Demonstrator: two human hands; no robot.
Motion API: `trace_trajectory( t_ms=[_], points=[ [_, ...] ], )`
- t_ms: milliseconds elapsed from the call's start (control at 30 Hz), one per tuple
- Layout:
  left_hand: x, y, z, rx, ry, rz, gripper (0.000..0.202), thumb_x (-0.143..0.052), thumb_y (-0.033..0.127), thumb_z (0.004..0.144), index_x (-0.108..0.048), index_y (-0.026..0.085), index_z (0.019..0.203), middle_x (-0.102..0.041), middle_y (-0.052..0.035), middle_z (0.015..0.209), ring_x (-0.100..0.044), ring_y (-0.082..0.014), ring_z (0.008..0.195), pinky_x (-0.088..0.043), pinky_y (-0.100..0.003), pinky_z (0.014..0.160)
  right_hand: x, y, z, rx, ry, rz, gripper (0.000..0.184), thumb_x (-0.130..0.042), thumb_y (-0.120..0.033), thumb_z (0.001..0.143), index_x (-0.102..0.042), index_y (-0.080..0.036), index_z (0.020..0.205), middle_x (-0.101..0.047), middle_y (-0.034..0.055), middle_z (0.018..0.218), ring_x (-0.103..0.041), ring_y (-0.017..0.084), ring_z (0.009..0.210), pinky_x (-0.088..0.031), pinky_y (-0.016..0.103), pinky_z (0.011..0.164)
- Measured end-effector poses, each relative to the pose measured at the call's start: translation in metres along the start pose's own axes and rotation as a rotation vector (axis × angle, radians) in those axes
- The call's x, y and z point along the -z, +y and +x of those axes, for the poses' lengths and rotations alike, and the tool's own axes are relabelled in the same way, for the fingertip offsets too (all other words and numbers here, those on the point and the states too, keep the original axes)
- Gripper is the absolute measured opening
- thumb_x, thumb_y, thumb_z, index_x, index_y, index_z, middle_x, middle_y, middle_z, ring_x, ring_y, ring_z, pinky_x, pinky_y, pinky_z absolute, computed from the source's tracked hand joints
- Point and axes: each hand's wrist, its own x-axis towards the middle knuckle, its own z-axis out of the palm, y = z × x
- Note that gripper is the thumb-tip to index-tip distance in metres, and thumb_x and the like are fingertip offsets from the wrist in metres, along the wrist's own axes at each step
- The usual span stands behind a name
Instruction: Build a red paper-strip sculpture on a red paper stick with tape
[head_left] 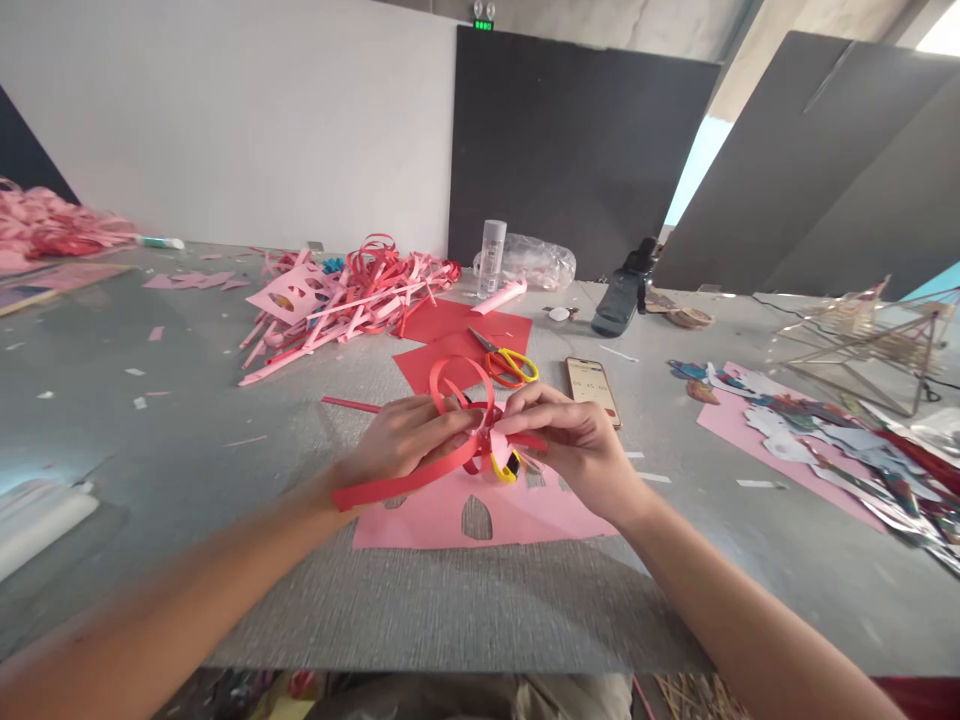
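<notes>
My left hand (401, 437) and my right hand (574, 435) meet over the grey table (187, 440), both pinching a bundle of looped red paper strips (457, 395). One long red strip (397, 480) trails down to the left from the pinch. A small yellow and black object (507, 466) sits just under the fingers, partly hidden. Below the hands lies a pink paper sheet (487, 515) with cut-out holes.
Orange-and-yellow scissors (508, 362) rest on red paper sheets (450, 335) behind my hands. A phone (592, 388) lies to the right. A heap of pink and red strips (337, 295) is at back left; cut coloured shapes (825, 430) and a wire frame (862, 345) at right.
</notes>
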Motion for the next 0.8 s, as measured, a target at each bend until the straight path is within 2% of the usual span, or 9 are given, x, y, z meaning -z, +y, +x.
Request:
trace_trajectory(
  t_ms=[133, 333, 433, 533, 633, 700, 800],
  points=[
    [-0.001, 0.002, -0.001, 0.041, -0.015, -0.016, 0.024, -0.042, 0.028, 0.109, -0.061, 0.022, 0.122, -0.076, -0.0048, 0.092, -0.070, -0.0165, 0.075, -0.054, -0.027, 0.066, -0.007, 0.000, 0.000, 0.037, 0.041, -0.039, 0.034, -0.069, -0.008, 0.092, -0.083, -0.035, 0.107, -0.061, 0.0041, 0.103, -0.062, 0.017, 0.094, -0.053, 0.030, 0.074],
    [0.000, 0.005, 0.002, 0.058, -0.026, 0.013, 0.026, -0.041, 0.032, 0.110, -0.063, 0.022, 0.117, -0.074, -0.0029, 0.083, -0.070, -0.0160, 0.070, -0.053, -0.026, 0.062, -0.013, -0.001, -0.001, 0.072, 0.118, -0.176, 0.039, -0.067, -0.010, 0.092, -0.082, -0.041, 0.109, -0.059, 0.0043, 0.106, -0.059, 0.020, 0.100, -0.054, 0.038, 0.085],
    [0.001, 0.006, 0.005, 0.043, 0.010, 0.026, 0.026, -0.040, 0.031, 0.110, -0.062, 0.022, 0.120, -0.072, -0.0011, 0.078, -0.068, -0.0147, 0.063, -0.052, -0.026, 0.058, -0.017, -0.001, -0.002, 0.063, 0.178, -0.178, 0.038, -0.070, -0.009, 0.087, -0.082, -0.041, 0.106, -0.056, 0.0034, 0.105, -0.058, 0.020, 0.101, -0.054, 0.038, 0.088],
    [0.001, 0.007, 0.007, 0.042, 0.031, 0.029, 0.023, -0.041, 0.028, 0.109, -0.061, 0.021, 0.118, -0.073, -0.0014, 0.080, -0.069, -0.0146, 0.065, -0.053, -0.026, 0.060, -0.022, 0.000, -0.003, 0.026, 0.289, -0.118, 0.034, -0.071, -0.009, 0.083, -0.081, -0.036, 0.101, -0.059, 0.0022, 0.103, -0.061, 0.019, 0.099, -0.055, 0.035, 0.085],
    [0.001, 0.008, 0.008, 0.062, 0.051, 0.034, 0.021, -0.043, 0.025, 0.108, -0.062, 0.019, 0.114, -0.073, -0.0023, 0.078, -0.068, -0.0151, 0.065, -0.053, -0.026, 0.060, -0.029, 0.001, -0.006, -0.045, 0.408, -0.035, 0.020, -0.070, -0.013, 0.084, -0.076, -0.028, 0.095, -0.066, 0.0014, 0.097, -0.065, 0.017, 0.091, -0.055, 0.033, 0.081],
    [0.001, 0.008, 0.008, 0.091, 0.056, 0.043, 0.020, -0.044, 0.023, 0.107, -0.063, 0.019, 0.113, -0.073, -0.0032, 0.079, -0.068, -0.0156, 0.066, -0.053, -0.026, 0.060, -0.035, 0.001, -0.008, -0.091, 0.449, 0.019, 0.013, -0.072, -0.018, 0.087, -0.073, -0.026, 0.096, -0.069, 0.0018, 0.096, -0.065, 0.016, 0.084, -0.055, 0.031, 0.074],
    [0.001, 0.008, 0.008, 0.114, 0.060, 0.037, 0.020, -0.046, 0.022, 0.106, -0.064, 0.019, 0.114, -0.076, -0.0048, 0.085, -0.071, -0.0169, 0.070, -0.056, -0.029, 0.065, -0.044, 0.001, -0.011, -0.115, 0.460, 0.057, 0.014, -0.075, -0.027, 0.088, -0.074, -0.026, 0.102, -0.071, 0.0034, 0.099, -0.066, 0.016, 0.082, -0.054, 0.029, 0.066]
  ],
)
